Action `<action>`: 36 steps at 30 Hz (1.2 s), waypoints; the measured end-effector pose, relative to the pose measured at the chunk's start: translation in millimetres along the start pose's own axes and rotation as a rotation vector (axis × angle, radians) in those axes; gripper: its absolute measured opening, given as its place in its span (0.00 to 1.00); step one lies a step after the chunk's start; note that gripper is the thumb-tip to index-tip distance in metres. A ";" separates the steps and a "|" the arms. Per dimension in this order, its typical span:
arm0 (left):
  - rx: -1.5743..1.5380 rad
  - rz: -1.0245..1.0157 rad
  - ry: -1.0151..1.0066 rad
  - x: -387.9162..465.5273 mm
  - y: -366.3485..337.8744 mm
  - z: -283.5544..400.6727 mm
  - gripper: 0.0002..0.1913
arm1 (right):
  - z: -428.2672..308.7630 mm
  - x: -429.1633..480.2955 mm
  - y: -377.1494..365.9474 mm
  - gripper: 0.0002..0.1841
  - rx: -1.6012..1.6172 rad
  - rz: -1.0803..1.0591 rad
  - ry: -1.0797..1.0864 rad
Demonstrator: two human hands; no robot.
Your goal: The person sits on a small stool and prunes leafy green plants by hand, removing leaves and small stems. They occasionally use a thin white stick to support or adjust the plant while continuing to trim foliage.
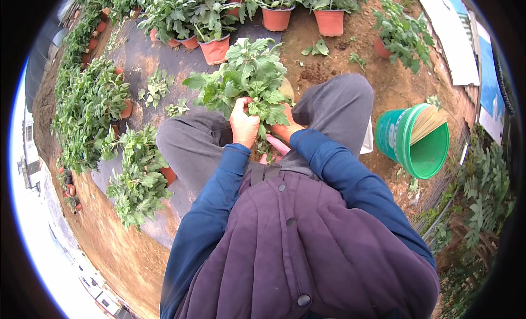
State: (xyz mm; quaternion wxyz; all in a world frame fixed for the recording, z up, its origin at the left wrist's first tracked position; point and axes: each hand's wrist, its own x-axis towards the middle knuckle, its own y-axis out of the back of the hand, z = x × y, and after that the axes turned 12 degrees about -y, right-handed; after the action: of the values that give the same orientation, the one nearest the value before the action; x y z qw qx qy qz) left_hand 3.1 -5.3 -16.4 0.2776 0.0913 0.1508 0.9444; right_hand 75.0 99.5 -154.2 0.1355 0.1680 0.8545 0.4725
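A leafy green potted plant (pixel 250 76), which looks like a chrysanthemum, stands between my bent knees. My left hand (pixel 244 122) is at its near side, fingers curled and thumb pressed in among the leaves and stems. My right hand (pixel 286 125) reaches into the foliage from the right. Leaves cover its fingertips, so what they touch is hidden. The plant's pot is mostly hidden by foliage and my right leg. Below my hands a pink object (pixel 277 144) shows between my legs.
Right of me a green plastic bucket (pixel 390 134) lies tilted, holding a bundle of thin sticks (pixel 427 122). Several potted plants line the back and left, including a terracotta-coloured pot (pixel 330 23). Cut leaves (pixel 156 86) lie on black ground sheet (pixel 135 43). One potted plant (pixel 402 35) stands apart.
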 end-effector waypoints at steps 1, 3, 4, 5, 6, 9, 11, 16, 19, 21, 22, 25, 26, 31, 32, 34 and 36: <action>0.024 0.015 -0.012 -1.0 -1.0 0.1 0.18 | -4.3 -3.3 10.2 0.08 -0.047 0.077 0.030; 0.059 0.034 0.002 -1.8 -1.5 -0.2 0.19 | -19.7 1.8 34.8 0.08 0.044 0.039 -0.023; 0.071 0.037 0.030 -3.3 -0.7 -0.2 0.20 | -23.4 1.1 52.4 0.08 0.067 0.041 0.030; 0.069 0.043 0.041 -5.4 -0.3 -0.1 0.20 | -26.5 -1.8 71.9 0.08 0.055 -0.015 0.037; 0.092 0.047 0.042 -5.6 0.3 -0.1 0.19 | -27.0 -9.5 95.1 0.08 0.244 -0.024 -0.059; 0.121 0.067 -0.003 -7.6 0.2 1.2 0.20 | -19.0 -12.9 175.4 0.09 0.139 -0.207 0.025; 0.230 0.045 -0.035 -9.5 1.4 3.5 0.21 | -3.9 -10.7 229.2 0.09 0.372 0.106 0.226; 0.322 0.048 -0.148 -14.8 6.0 4.4 0.21 | 87.7 -29.7 286.7 0.08 0.729 0.636 -0.324; 0.338 0.047 -0.175 -15.7 7.0 -0.9 0.15 | 170.6 -50.0 237.6 0.08 0.789 0.576 -0.700; 0.241 0.055 -0.008 -12.9 7.3 -4.6 0.14 | 214.3 -82.5 185.1 0.08 0.708 0.264 -0.871; 0.206 0.063 -0.043 -12.5 7.5 -5.1 0.14 | 230.5 -98.4 156.6 0.09 0.527 0.158 -0.884; 0.156 0.036 0.009 -11.8 12.5 -2.3 0.12 | 263.3 -137.5 85.5 0.11 0.205 -0.085 -0.878; 0.086 0.021 0.011 -12.9 14.1 -0.5 0.12 | 266.4 -146.2 65.5 0.11 0.203 -0.013 -0.886; 0.126 -0.023 0.103 -10.2 19.5 6.1 0.14 | 262.8 -167.9 18.0 0.11 0.184 0.035 -1.241; 0.124 -0.031 0.113 -9.6 20.4 7.3 0.14 | 257.4 -168.5 12.5 0.11 0.185 0.063 -1.288; 0.088 -0.016 0.147 -8.8 19.6 9.0 0.14 | 249.1 -167.3 5.4 0.15 0.191 0.068 -1.354; -0.001 0.010 0.195 -9.3 19.5 11.7 0.13 | 242.3 -168.4 0.9 0.16 0.220 0.017 -1.423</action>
State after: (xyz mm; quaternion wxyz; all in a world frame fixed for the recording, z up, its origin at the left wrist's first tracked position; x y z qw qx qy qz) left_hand 4.1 -23.3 0.3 0.2568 -0.0003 0.1761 0.9503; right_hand 322.4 214.6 -266.4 0.6381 0.4546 0.6002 0.1608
